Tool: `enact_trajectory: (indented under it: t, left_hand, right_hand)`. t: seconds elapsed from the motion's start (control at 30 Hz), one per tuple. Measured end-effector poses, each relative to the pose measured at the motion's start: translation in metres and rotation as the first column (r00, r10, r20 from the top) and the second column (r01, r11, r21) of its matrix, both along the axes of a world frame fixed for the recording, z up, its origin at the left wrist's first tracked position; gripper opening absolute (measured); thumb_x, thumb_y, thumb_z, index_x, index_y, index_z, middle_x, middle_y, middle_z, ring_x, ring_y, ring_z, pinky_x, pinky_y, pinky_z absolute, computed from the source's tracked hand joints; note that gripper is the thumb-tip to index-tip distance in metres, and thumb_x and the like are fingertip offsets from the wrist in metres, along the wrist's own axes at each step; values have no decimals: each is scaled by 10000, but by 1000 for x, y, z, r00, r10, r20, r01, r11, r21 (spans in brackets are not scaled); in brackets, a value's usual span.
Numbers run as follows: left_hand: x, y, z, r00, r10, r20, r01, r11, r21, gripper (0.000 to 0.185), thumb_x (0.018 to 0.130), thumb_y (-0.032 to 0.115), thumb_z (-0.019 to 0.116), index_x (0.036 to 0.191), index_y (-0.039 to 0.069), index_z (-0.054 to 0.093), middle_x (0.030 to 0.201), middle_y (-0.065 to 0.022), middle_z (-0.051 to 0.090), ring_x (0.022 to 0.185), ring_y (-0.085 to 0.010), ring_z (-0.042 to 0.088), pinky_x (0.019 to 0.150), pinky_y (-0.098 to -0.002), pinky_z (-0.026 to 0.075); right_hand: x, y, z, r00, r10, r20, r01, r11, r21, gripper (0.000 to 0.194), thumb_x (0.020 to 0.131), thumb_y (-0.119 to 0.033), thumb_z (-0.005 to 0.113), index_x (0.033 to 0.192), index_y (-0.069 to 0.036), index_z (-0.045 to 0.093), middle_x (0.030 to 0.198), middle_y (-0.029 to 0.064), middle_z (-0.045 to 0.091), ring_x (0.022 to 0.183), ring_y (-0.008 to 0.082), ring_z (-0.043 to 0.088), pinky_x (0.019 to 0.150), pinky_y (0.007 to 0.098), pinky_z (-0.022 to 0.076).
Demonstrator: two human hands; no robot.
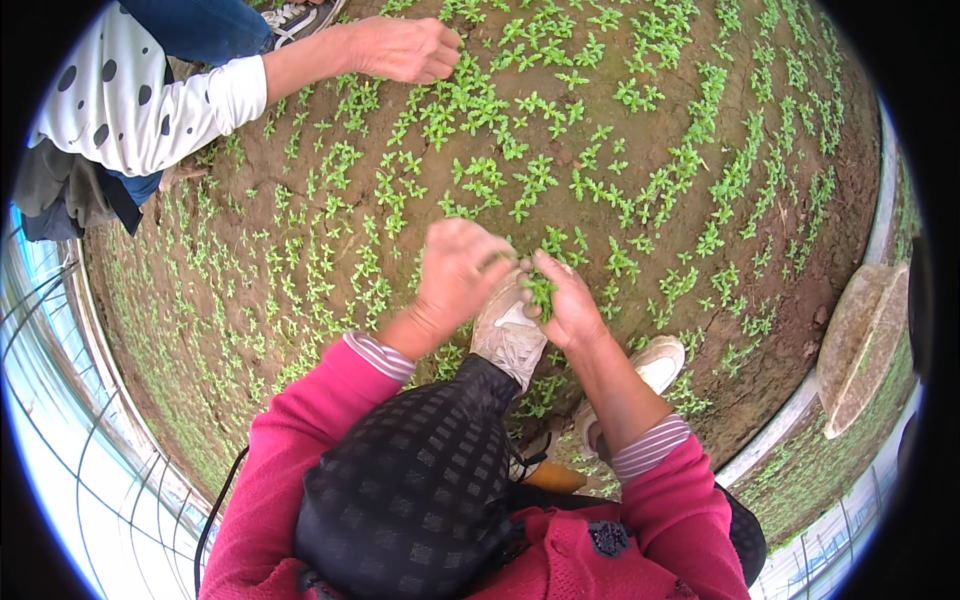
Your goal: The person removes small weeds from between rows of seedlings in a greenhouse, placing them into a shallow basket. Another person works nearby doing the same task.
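Note:
My right hand (568,301) is closed around a small bunch of green seedlings (540,294), whose leaves stick out between thumb and fingers. Just to its left, above my shoe, is my left hand (459,268), blurred, its fingers curled and pointing towards the bunch; whether it pinches anything cannot be told. Leafy seedlings (480,105) grow in rough rows from the brown soil (600,82) in front of and around both hands.
At upper left, a co-worker's hand (405,49) reaches down to the seedlings. My white shoes (510,337) stand among the plants. A shallow, soil-stained container (862,345) rests on the pale bed edging (772,431) at right. Greenhouse framing (90,427) curves along the left.

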State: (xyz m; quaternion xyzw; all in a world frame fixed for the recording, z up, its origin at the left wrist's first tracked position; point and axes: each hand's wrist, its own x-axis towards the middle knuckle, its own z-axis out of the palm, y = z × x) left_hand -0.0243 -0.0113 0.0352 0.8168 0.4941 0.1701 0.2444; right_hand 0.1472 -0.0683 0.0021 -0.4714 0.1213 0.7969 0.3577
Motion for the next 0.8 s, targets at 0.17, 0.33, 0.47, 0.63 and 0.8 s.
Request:
enact_trajectory:
  t: [0.17, 0.33, 0.47, 0.63, 0.8]
  left_hand:
    - [22, -18, 11, 970, -239, 48, 235, 970, 65, 247, 672, 186, 785, 892, 125, 689, 919, -6, 597, 958, -201, 563, 900, -407, 402]
    - [16, -14, 23, 952, -269, 145, 259, 962, 86, 380, 701, 219, 779, 1044, 104, 664, 1028, -41, 613, 1052, -238, 564, 930, -416, 398]
    - [-15, 8, 12, 995, 30, -95, -15, 987, 162, 417, 737, 251, 751, 1110, 103, 636, 1132, -63, 612, 1140, -256, 538, 963, -446, 377]
    - [-38, 22, -10, 966, -67, -251, 98, 989, 113, 401, 733, 169, 733, 1117, 112, 635, 1118, -53, 606, 1172, -270, 523, 997, -464, 364]
    - [-37, 30, -26, 928, -225, -296, 291, 935, 201, 313, 748, 97, 668, 1059, 112, 647, 1036, -47, 598, 1150, -257, 532, 1012, -483, 356]
  right_hand:
    - [-16, 1, 2, 981, -147, 123, 153, 987, -47, 219, 997, -268, 557, 1112, -84, 585, 950, 25, 618, 793, 122, 561, 625, 264, 472]
    - [-5, -3, 2, 974, -218, -70, 210, 972, -104, 220, 996, -287, 535, 1076, -91, 595, 911, 29, 598, 774, 136, 543, 641, 294, 457]
    - [14, -4, 1, 927, -73, -368, 106, 992, 69, 238, 979, -324, 530, 886, -105, 543, 716, 8, 520, 566, 98, 422, 536, 261, 327]
    - [15, -2, 4, 941, -43, -335, 63, 997, 47, 256, 998, -320, 503, 843, -118, 522, 673, -8, 482, 512, 82, 368, 512, 253, 296]
    - [18, -5, 6, 957, -26, -288, 25, 1000, -5, 245, 995, -313, 508, 850, -117, 527, 676, -7, 485, 515, 83, 369, 515, 250, 290]
